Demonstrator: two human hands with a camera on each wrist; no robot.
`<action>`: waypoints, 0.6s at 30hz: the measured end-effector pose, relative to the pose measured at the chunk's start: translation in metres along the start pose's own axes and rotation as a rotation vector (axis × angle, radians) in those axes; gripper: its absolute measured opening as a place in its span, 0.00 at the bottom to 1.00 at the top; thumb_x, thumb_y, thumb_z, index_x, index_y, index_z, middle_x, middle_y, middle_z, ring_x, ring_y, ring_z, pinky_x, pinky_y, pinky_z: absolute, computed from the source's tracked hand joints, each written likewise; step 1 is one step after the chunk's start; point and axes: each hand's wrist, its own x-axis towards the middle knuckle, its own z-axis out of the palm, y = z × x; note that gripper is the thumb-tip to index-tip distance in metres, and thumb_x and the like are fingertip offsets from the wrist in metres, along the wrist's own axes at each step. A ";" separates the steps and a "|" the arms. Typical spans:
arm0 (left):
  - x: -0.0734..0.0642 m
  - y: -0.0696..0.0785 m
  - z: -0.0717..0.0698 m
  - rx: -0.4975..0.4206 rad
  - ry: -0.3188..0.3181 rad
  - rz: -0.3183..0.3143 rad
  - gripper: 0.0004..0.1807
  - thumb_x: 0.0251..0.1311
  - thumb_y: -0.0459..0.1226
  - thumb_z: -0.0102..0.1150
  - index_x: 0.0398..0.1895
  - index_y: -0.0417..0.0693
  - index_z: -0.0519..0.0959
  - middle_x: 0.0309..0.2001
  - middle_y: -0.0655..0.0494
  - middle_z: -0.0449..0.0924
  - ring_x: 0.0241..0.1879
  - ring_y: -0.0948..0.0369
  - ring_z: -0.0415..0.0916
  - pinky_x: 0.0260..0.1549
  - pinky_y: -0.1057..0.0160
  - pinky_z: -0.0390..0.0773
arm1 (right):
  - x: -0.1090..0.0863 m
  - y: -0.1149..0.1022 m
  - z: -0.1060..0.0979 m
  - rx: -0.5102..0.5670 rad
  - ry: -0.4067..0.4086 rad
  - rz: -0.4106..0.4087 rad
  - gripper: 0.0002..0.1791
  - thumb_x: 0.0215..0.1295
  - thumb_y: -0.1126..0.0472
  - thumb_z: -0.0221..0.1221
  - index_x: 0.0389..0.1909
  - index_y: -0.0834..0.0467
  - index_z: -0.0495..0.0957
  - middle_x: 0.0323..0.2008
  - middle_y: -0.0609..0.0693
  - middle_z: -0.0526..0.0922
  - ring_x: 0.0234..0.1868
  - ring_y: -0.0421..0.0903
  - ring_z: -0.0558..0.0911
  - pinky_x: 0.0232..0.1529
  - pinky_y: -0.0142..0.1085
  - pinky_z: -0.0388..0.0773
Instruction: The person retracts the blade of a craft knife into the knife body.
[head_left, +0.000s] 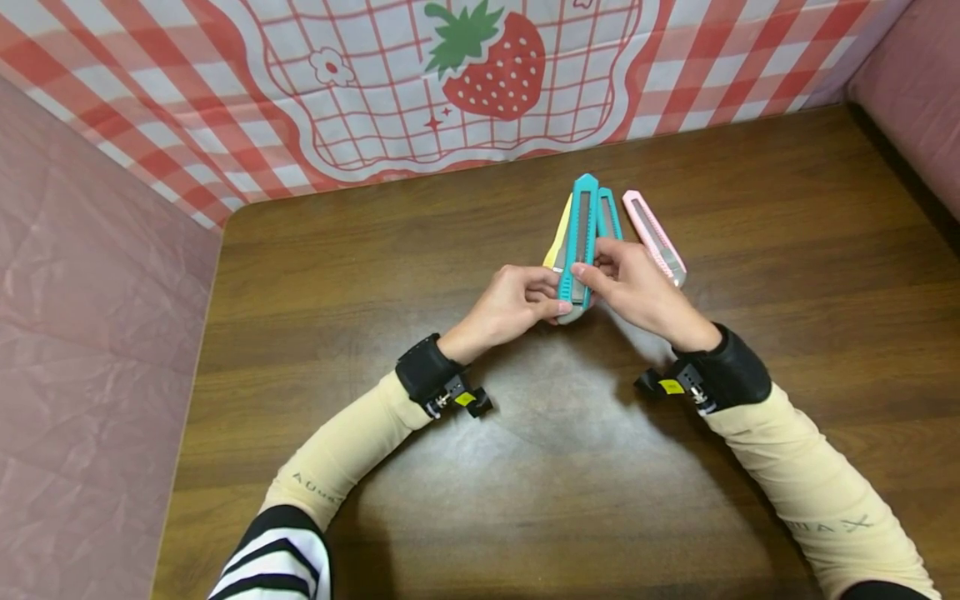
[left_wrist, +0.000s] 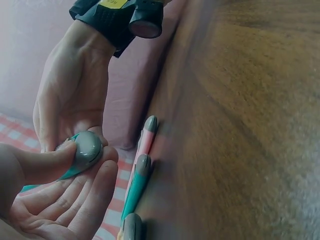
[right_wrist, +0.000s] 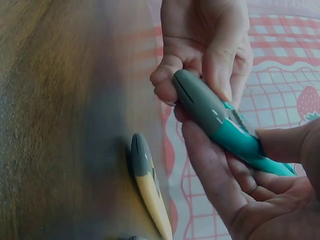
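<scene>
Both hands hold one teal box cutter (head_left: pixel 582 225) with a grey end, raised above the table and pointing away from me. My left hand (head_left: pixel 510 304) pinches its near grey end between thumb and fingers. The right hand (head_left: pixel 641 283) grips the body from the right side, its thumb on top by the slot. In the right wrist view, the cutter's grey end (right_wrist: pixel 200 97) and teal side show between the two hands. Behind it on the table lie a yellow box cutter (head_left: pixel 558 233), partly hidden, a second teal box cutter (head_left: pixel 609 215) and a pink box cutter (head_left: pixel 654 233).
The brown wooden table (head_left: pixel 360 267) reaches back to a red-and-white checked cloth (head_left: pixel 375 92) with a strawberry print. Pink fabric stands at the left (head_left: pixel 90 333) and at the far right corner. Each wrist carries a black strap with a small camera.
</scene>
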 end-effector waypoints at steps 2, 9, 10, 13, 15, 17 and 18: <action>0.000 0.001 -0.001 -0.003 0.003 -0.005 0.12 0.54 0.29 0.63 0.41 0.35 0.78 0.34 0.44 0.82 0.31 0.63 0.80 0.32 0.60 0.85 | 0.001 0.000 0.001 -0.002 0.002 -0.007 0.09 0.67 0.63 0.54 0.34 0.66 0.74 0.23 0.56 0.81 0.23 0.46 0.80 0.20 0.26 0.76; -0.007 0.019 -0.005 0.002 -0.005 -0.004 0.11 0.55 0.27 0.61 0.41 0.32 0.77 0.35 0.40 0.82 0.31 0.59 0.80 0.34 0.57 0.84 | 0.001 -0.001 0.001 0.038 0.015 0.007 0.11 0.67 0.61 0.53 0.39 0.67 0.74 0.28 0.59 0.82 0.25 0.44 0.80 0.22 0.30 0.81; -0.008 0.023 -0.005 0.001 -0.007 -0.005 0.11 0.55 0.27 0.61 0.41 0.31 0.77 0.35 0.39 0.81 0.31 0.59 0.80 0.34 0.56 0.84 | 0.000 -0.001 0.001 0.048 0.014 0.013 0.11 0.68 0.61 0.53 0.40 0.67 0.74 0.29 0.59 0.82 0.25 0.44 0.80 0.23 0.32 0.82; -0.009 0.028 -0.006 -0.003 -0.016 -0.013 0.11 0.55 0.27 0.61 0.42 0.31 0.76 0.35 0.40 0.81 0.31 0.59 0.80 0.34 0.57 0.84 | 0.000 -0.001 0.001 0.077 0.007 0.025 0.12 0.69 0.60 0.52 0.40 0.67 0.73 0.28 0.60 0.81 0.23 0.46 0.80 0.22 0.35 0.83; -0.007 0.021 -0.006 -0.004 -0.022 -0.014 0.11 0.56 0.29 0.61 0.42 0.32 0.76 0.34 0.42 0.82 0.31 0.60 0.80 0.33 0.58 0.85 | 0.000 -0.001 0.002 0.108 -0.003 0.023 0.13 0.69 0.59 0.51 0.39 0.68 0.73 0.25 0.61 0.81 0.20 0.47 0.80 0.20 0.39 0.83; -0.003 0.013 -0.005 -0.013 -0.024 -0.009 0.12 0.56 0.30 0.61 0.43 0.34 0.77 0.34 0.44 0.82 0.30 0.61 0.80 0.32 0.59 0.85 | 0.000 0.000 0.002 0.136 -0.015 0.017 0.14 0.71 0.59 0.49 0.36 0.68 0.72 0.22 0.61 0.80 0.18 0.48 0.80 0.19 0.42 0.83; -0.002 0.009 -0.005 -0.017 -0.024 -0.007 0.12 0.56 0.31 0.61 0.43 0.35 0.77 0.34 0.44 0.82 0.30 0.61 0.80 0.32 0.59 0.85 | 0.001 0.000 0.003 0.147 -0.020 0.014 0.15 0.72 0.59 0.48 0.34 0.68 0.71 0.20 0.61 0.80 0.17 0.49 0.80 0.19 0.44 0.83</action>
